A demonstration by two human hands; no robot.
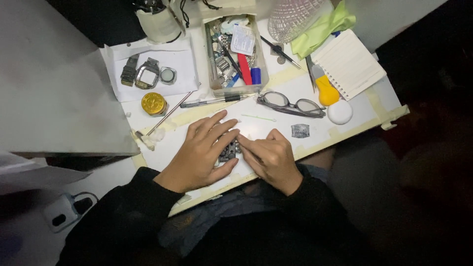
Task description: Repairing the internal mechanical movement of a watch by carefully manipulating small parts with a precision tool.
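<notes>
A: At centre frame, low on the white desk (276,135), a small dark metal part, seemingly a watch-band segment (229,150), lies between both hands. The left hand (199,155) rests flat, its grip spread, fingers bracketing the piece. The right hand (271,157) has its grip pressed together, fingertips closed against the part's right edge; whether it truly pinches it cannot be told.

B: And around it?

A: Just right, a small grey packet (300,130); above, spectacles (290,104) and a clear tray of tools (236,54). Upper left, a sheet bears a watch case (147,75); a gold round tin (153,103) sits beside it. Upper right, a yellow-handled tool (326,90) and a notepad (349,63).

B: Good handling?

A: Judged from this: steady the piece flat with the left, and work it with light fingertip pressure.
</notes>
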